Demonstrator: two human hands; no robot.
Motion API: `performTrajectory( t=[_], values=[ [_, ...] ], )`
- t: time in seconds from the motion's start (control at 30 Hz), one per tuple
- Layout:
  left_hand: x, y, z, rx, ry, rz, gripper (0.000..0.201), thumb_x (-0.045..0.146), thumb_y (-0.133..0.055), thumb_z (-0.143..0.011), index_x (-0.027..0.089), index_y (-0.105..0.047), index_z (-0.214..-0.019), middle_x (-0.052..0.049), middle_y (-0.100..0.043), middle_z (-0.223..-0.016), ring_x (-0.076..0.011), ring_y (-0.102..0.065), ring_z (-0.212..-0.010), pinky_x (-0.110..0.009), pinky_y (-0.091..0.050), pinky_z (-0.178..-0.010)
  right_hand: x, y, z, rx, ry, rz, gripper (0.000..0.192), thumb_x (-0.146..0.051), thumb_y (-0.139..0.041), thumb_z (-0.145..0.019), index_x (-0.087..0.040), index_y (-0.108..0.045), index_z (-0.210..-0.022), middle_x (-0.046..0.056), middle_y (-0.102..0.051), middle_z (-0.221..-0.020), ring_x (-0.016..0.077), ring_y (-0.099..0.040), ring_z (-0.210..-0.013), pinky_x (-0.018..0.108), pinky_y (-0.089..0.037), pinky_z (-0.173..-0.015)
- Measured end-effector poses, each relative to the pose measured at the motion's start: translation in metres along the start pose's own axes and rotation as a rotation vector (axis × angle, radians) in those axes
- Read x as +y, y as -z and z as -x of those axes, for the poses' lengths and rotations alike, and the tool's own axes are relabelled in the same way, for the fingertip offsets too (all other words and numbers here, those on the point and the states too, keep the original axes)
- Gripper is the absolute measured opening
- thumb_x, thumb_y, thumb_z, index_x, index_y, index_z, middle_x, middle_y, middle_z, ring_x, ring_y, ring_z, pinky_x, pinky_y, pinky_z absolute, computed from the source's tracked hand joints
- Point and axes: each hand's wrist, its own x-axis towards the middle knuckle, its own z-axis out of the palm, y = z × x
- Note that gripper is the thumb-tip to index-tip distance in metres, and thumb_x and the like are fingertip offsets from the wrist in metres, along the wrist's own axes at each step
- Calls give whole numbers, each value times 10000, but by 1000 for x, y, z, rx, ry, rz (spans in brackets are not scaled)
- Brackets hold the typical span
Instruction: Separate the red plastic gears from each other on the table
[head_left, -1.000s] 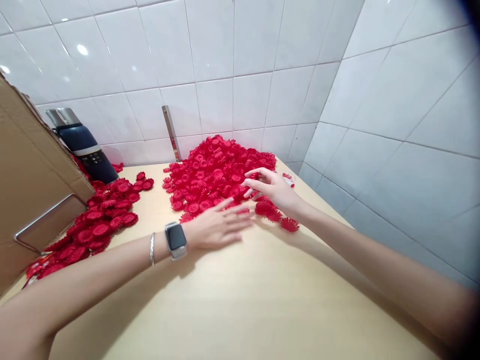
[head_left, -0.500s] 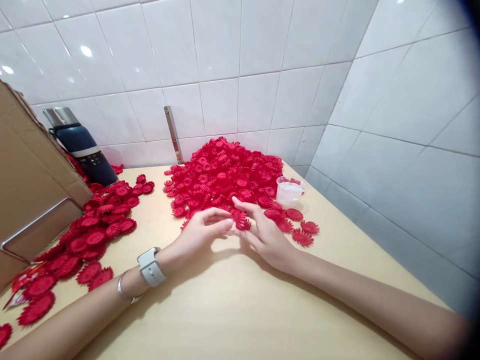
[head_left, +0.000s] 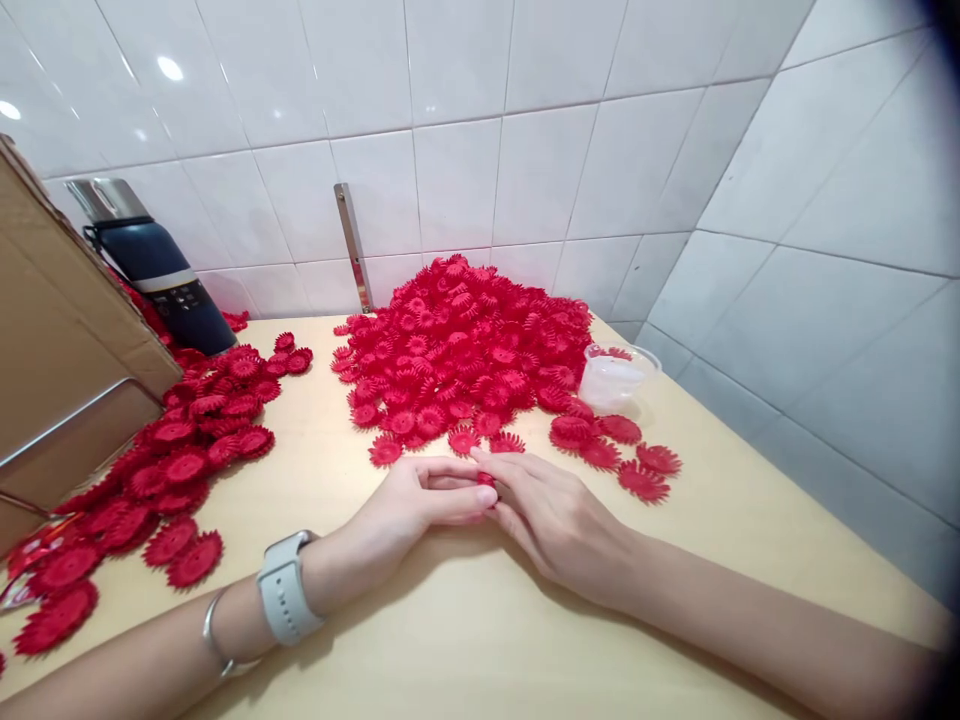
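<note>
Just in front of the big heap of red toothed plastic discs [head_left: 469,345], the left hand [head_left: 409,510] and right hand [head_left: 559,515] together pinch one small red toothed plastic disc [head_left: 486,480], seemingly light, stiff and best gripped by its rim.

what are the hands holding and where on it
A small red flower piece, pinched between the fingertips of the left hand and right hand; mostly hidden, so the exact part cannot be told.
</note>
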Motion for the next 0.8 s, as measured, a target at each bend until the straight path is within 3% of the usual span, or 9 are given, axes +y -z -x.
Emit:
performTrajectory(
  t=[0.13, 0.4, 0.57, 0.8],
  values=[
    [-3, -1, 1, 14, 7, 34, 146, 185, -656, -689, 126, -671, -821, -55, -674, -820, -121, -604, -759, -233, -462, -746, 4, 0, 2, 17, 9, -63, 173, -71, -381, -835, -147, -522, -899, 83, -620, -751, 219, -594, -877, 342, -523, -721],
    [2, -5, 2, 70, -93, -21, 231, 161, -677, -660, 152, -652, -890, -54, -675, -809, -151, -613, -739, -282, -481, -720, 3, 0, -1, 72, -64, -108, 386, -183, -493, -806, -169, -393, -1179, 117, -597, -1060, 217, -557, -985, 368, -493, -798],
    [-2, -6, 0, 23, -92, -47, 275, 153, -665, -670, 172, -653, -944, -59, -681, -883, -162, -610, -820, -262, -464, -753, 1, 2, -3, 59, -47, -133, 301, -141, -472, -814, -191, -459, -1111, 87, -648, -925, 202, -611, -833, 330, -513, -699],
    [-10, -4, 0, -23, -49, 7, 191, 227, -632, -711, 133, -664, -874, -71, -681, -820, -167, -611, -784, -284, -451, -764, 2, 7, 2, 50, -10, -187, 275, -99, -435, -820, -197, -530, -1058, 45, -672, -765, 174, -634, -725, 284, -524, -608]
  ],
)
